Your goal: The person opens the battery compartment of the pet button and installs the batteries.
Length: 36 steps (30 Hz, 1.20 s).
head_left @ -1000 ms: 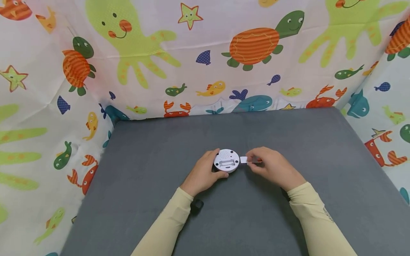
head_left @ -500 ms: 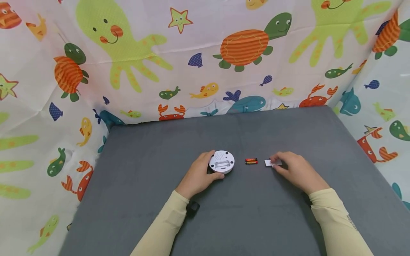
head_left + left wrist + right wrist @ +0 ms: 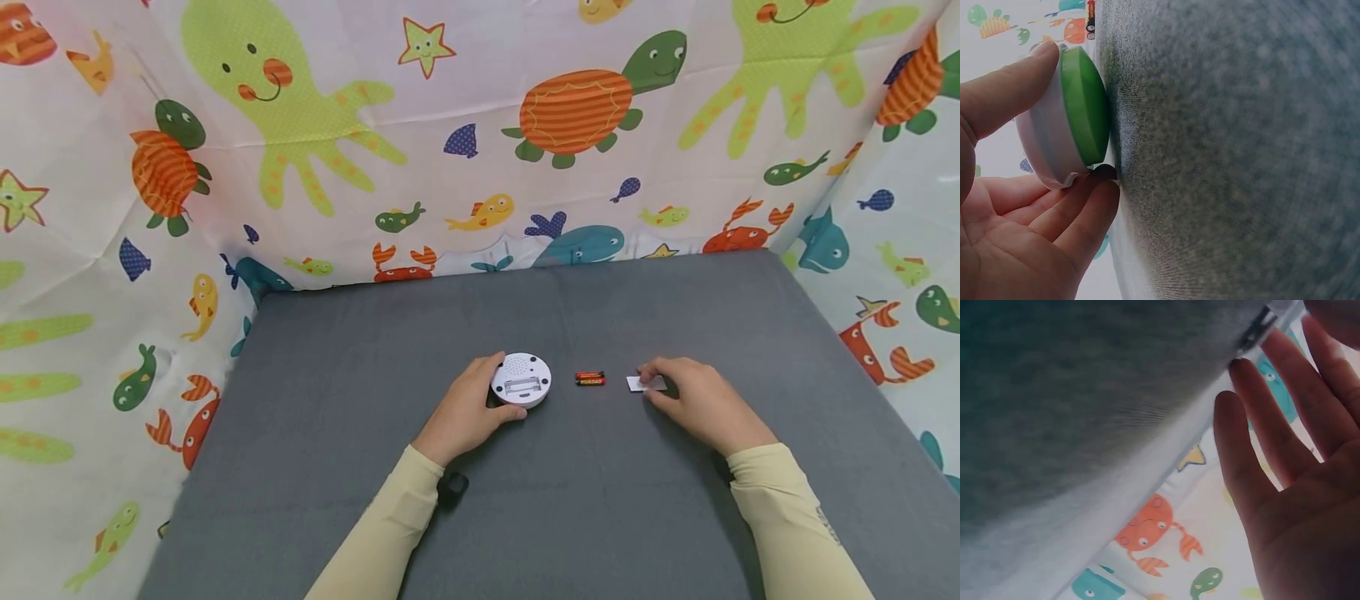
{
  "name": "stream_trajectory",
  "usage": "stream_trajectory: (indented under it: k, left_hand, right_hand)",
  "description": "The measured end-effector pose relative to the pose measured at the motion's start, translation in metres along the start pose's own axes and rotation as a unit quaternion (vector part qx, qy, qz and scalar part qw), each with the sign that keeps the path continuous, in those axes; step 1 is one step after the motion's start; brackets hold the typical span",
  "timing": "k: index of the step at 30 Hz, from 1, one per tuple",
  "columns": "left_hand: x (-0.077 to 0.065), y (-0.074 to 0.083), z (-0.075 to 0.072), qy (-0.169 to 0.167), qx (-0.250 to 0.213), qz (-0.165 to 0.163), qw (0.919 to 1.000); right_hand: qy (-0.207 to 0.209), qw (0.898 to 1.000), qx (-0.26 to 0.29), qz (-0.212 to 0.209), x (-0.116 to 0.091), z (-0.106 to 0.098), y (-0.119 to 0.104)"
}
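In the head view, my left hand (image 3: 467, 408) grips a round white device (image 3: 521, 380), thumb at its near side and fingers round its left. Its upturned face shows a battery compartment, speaker-like holes and dark feet. The left wrist view shows its green lower part (image 3: 1087, 106) against the grey surface. Just right of it lie two red-and-black batteries (image 3: 590, 378), side by side. Further right, my right hand (image 3: 701, 404) pinches a small white rectangular piece (image 3: 636, 384) between thumb and fingers, close over the surface. Seen from the right wrist, the other fingers (image 3: 1279, 406) are extended.
Grey cloth (image 3: 540, 517) covers the table. Behind and along both sides hangs a white curtain (image 3: 337, 242) printed with sea animals. A small black object (image 3: 453, 485) is at my left wrist.
My right hand has moved right, away from the device, with the white piece. The batteries, earlier mostly hidden by that hand, now lie in view. My left hand still holds the device.
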<state>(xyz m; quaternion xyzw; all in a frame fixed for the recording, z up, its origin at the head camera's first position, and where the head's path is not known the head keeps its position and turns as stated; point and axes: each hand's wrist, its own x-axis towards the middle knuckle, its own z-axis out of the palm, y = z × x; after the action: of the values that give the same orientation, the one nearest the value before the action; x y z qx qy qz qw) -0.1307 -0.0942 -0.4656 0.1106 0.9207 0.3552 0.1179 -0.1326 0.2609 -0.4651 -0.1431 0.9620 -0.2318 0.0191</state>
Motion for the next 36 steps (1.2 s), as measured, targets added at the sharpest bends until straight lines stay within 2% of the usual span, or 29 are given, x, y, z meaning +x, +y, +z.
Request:
stream_trajectory:
  k: [4,10,14,22,36]
  left_hand:
    - [-0.001,0.000,-0.001,0.002,0.000,0.004,1.0000]
    - [-0.003,0.000,-0.002,0.004,-0.004,0.006,1.0000]
    - [-0.004,-0.001,-0.002,-0.001,-0.003,0.008,1.0000]
    - [-0.003,-0.003,-0.003,-0.001,-0.001,0.009,1.0000]
    - [-0.003,-0.003,-0.003,-0.002,-0.005,0.009,0.9999]
  right_hand:
    - [-0.002,1.000,0.006,-0.010,0.013,-0.001,-0.010]
    - [0.002,0.998,-0.010,-0.061,0.042,0.007,-0.036]
    - [-0.002,0.998,-0.014,-0.060,0.055,0.016,-0.047]
    - [0.002,0.998,-0.034,-0.051,0.062,0.027,-0.049]
    - [-0.011,0.997,-0.051,-0.050,0.062,0.029,-0.054]
